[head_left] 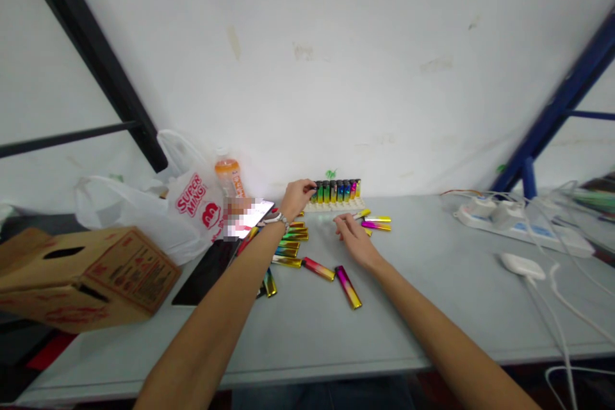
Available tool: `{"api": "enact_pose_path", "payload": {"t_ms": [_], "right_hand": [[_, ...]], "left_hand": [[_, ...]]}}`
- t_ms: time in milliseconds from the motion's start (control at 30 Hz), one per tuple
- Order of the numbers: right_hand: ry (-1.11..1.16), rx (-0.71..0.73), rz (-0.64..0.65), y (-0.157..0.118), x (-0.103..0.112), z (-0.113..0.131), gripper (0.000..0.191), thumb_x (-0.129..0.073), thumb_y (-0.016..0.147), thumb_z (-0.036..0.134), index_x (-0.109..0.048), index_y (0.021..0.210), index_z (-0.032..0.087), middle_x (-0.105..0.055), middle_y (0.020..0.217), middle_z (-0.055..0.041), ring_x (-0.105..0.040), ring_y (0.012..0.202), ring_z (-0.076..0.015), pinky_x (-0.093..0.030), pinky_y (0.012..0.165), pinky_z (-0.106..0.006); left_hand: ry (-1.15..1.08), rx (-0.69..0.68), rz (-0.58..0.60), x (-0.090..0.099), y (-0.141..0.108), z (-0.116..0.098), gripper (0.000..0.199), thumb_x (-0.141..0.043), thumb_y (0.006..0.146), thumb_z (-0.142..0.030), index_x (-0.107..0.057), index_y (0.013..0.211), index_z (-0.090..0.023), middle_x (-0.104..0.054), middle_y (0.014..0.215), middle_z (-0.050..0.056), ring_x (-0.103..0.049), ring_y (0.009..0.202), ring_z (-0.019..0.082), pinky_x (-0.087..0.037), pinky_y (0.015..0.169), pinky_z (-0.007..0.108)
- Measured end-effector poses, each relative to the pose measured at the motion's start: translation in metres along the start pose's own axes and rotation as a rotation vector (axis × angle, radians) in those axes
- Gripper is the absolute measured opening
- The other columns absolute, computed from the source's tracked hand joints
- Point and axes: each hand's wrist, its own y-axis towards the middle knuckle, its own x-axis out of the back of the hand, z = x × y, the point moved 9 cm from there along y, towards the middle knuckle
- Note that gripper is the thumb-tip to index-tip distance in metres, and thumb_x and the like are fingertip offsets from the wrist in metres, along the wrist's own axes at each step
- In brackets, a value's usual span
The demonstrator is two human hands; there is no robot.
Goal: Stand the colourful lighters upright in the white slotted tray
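My left hand point(298, 197) pinches the black top of a lighter point(314, 196) at the left end of an upright row. The other lighters point(340, 191) stand side by side in a white rack point(334, 206), with black tops and shiny bodies from green through blue to pink and gold. On the table in front of the rack, my right hand point(354, 237) rests half curled, a gap between thumb and forefinger, with nothing visible in it. Beside it lie gold and magenta lighters point(377, 225). Nearer me lie a red-gold lighter point(318, 269) and a magenta-gold lighter point(348, 287).
Several metallic lighters point(291, 246) lie piled by my left forearm, beside a lit phone point(257, 213) and a dark tablet-like slab point(204, 278). Leftward stand a cardboard box point(129, 269), a plastic bag point(189, 205) and an orange drink bottle point(229, 173). A power strip point(523, 230) with cables is at right.
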Motion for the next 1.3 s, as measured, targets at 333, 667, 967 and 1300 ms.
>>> {"api": "enact_pose_path", "payload": {"t_ms": [333, 667, 967, 1300], "right_hand": [[-0.038, 0.032, 0.065, 0.003, -0.006, -0.004, 0.038, -0.036, 0.097, 0.055, -0.054, 0.098, 0.022, -0.06, 0.079, 0.0002, -0.058, 0.077, -0.0182, -0.043, 0.074, -0.031], [-0.033, 0.009, 0.058, 0.003, -0.003, -0.004, 0.038, -0.037, 0.097, 0.055, -0.054, 0.096, 0.021, -0.061, 0.082, -0.001, -0.058, 0.078, -0.0178, -0.043, 0.076, -0.031], [-0.211, 0.026, 0.086, 0.0, 0.0, 0.003, 0.022, -0.059, 0.084, 0.039, -0.053, 0.076, 0.019, -0.053, 0.067, 0.0019, -0.049, 0.065, -0.0138, -0.036, 0.062, -0.026], [-0.595, -0.063, 0.54, -0.027, -0.01, 0.015, 0.031, -0.075, 0.07, 0.047, -0.067, 0.067, 0.017, -0.058, 0.062, 0.0013, -0.049, 0.062, -0.0135, -0.031, 0.057, -0.026]], "left_hand": [[-0.083, 0.041, 0.044, -0.002, 0.007, 0.015, 0.016, -0.068, 0.08, -0.017, -0.075, 0.094, -0.015, -0.077, 0.092, 0.006, -0.071, 0.085, 0.019, -0.056, 0.089, 0.034], [0.17, -0.136, 0.114, -0.006, 0.01, 0.007, 0.028, -0.055, 0.089, -0.02, -0.076, 0.108, -0.019, -0.07, 0.099, 0.008, -0.064, 0.094, 0.021, -0.051, 0.093, 0.036], [0.587, -0.164, 0.126, -0.006, -0.01, -0.01, 0.048, -0.046, 0.088, -0.013, -0.065, 0.13, -0.027, -0.051, 0.107, 0.012, -0.049, 0.103, 0.027, -0.045, 0.087, 0.043], [0.413, -0.138, -0.058, 0.006, -0.035, -0.036, 0.055, -0.045, 0.082, -0.004, -0.056, 0.134, -0.017, -0.05, 0.116, 0.012, -0.049, 0.109, 0.026, -0.045, 0.096, 0.042]]}}
